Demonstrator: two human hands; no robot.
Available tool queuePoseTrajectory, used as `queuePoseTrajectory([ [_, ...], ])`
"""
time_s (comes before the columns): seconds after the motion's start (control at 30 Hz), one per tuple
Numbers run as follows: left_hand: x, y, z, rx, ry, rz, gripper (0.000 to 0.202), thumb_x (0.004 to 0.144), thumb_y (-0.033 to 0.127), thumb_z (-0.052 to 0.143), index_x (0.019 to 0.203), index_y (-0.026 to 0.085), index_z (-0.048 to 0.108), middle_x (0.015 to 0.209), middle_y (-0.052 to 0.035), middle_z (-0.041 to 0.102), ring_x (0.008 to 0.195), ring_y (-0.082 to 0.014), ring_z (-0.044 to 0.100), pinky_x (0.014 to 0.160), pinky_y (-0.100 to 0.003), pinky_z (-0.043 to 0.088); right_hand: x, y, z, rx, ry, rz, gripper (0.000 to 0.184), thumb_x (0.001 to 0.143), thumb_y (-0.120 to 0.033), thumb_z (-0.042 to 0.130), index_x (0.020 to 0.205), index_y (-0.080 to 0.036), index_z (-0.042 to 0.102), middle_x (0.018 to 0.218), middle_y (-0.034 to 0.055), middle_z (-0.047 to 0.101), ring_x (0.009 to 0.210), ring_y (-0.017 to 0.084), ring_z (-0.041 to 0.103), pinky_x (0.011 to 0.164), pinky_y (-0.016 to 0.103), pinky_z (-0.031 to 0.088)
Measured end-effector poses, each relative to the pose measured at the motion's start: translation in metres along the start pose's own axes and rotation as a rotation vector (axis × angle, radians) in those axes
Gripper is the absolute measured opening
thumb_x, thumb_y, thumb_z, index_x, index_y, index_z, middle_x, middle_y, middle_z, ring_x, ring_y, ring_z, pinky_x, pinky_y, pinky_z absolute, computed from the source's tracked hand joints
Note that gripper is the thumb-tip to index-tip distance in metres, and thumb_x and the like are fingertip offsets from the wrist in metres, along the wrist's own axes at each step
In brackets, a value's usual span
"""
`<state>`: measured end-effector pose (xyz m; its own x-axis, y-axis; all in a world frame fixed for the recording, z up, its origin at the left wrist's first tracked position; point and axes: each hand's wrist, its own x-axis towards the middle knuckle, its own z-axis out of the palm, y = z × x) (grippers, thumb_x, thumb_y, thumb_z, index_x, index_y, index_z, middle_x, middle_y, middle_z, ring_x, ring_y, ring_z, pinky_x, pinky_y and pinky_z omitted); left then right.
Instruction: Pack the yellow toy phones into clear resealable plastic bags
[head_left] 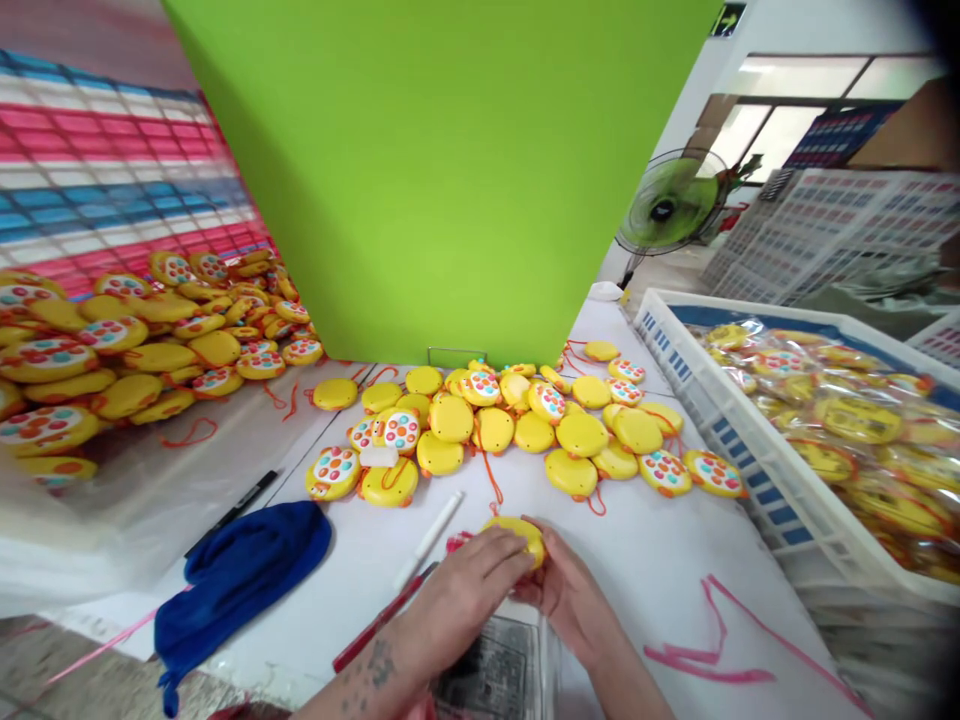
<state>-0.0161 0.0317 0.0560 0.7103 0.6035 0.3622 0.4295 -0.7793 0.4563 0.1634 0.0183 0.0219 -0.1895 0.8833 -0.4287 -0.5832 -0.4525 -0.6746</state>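
Note:
Near the front of the white table, my left hand (480, 570) and my right hand (566, 595) are closed around one yellow oval toy (529, 535). The left fingers lie across its top, while the right ones grip its right side. Under my hands is a box with a dark printed sheet (495, 665). A white pen (429, 540) and a dark red pen (382, 618) lie to the left of my left hand. Beyond my hands spreads a loose pile of similar yellow toys (534, 433), some with coloured dots facing up and orange cords.
A green board (450, 180) stands behind the pile. More toys (157, 355) are heaped at left. A blue cloth (255, 560) and black marker (232, 513) lie left of centre. A white crate (720, 440) of bagged toys stands at right, near pink ribbon (712, 670).

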Motion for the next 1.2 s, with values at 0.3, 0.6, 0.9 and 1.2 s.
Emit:
queuePoseTrajectory([
  [0.3, -0.014, 0.005, 0.027, -0.016, -0.129, -0.423, 0.017, 0.085, 0.027, 0.063, 0.099, 0.02, 0.058, 0.106, -0.006, 0.062, 0.098, -0.0236, 0.055, 0.086, -0.039, 0.049, -0.006, -0.018, -0.048, -0.514, 0.267, -0.307, 0.05, 0.075, -0.039, 0.067, 0.12, -0.022, 0.056, 0.115, 0.0092, 0.066, 0.091, 0.024, 0.064, 0.066, 0.033, 0.053],
  [0.6, -0.007, 0.005, 0.056, 0.287, -0.191, -0.46, 0.019, 0.082, 0.029, 0.067, 0.095, 0.016, 0.061, 0.1, -0.0078, 0.061, 0.095, -0.0286, 0.055, 0.085, -0.046, 0.045, -0.013, -0.036, -0.067, -1.166, 0.36, -0.471, 0.026, 0.076, -0.038, 0.064, 0.095, -0.022, 0.068, 0.108, 0.009, 0.064, 0.102, 0.027, 0.057, 0.094, 0.046, 0.043],
  [0.9, -0.01, 0.002, 0.059, 0.267, -0.189, -0.415, 0.023, 0.082, 0.027, 0.067, 0.101, 0.016, 0.059, 0.102, -0.0075, 0.06, 0.095, -0.0272, 0.054, 0.085, -0.043, 0.045, 0.008, -0.036, -0.04, -1.266, 0.198, -0.35, 0.071, 0.064, -0.029, 0.073, 0.131, -0.022, 0.049, 0.129, 0.0084, 0.053, 0.122, 0.027, 0.046, 0.106, 0.044, 0.034],
  [1.2, -0.013, 0.002, 0.062, 0.284, -0.198, -0.42, 0.019, 0.084, 0.028, 0.065, 0.098, 0.018, 0.059, 0.102, -0.0047, 0.059, 0.096, -0.0268, 0.053, 0.085, -0.042, 0.045, 0.003, -0.026, -0.058, -0.864, 0.256, -0.25, 0.049, 0.068, -0.036, 0.074, 0.109, -0.023, 0.051, 0.097, 0.0024, 0.062, 0.087, 0.021, 0.061, 0.077, 0.036, 0.052],
])
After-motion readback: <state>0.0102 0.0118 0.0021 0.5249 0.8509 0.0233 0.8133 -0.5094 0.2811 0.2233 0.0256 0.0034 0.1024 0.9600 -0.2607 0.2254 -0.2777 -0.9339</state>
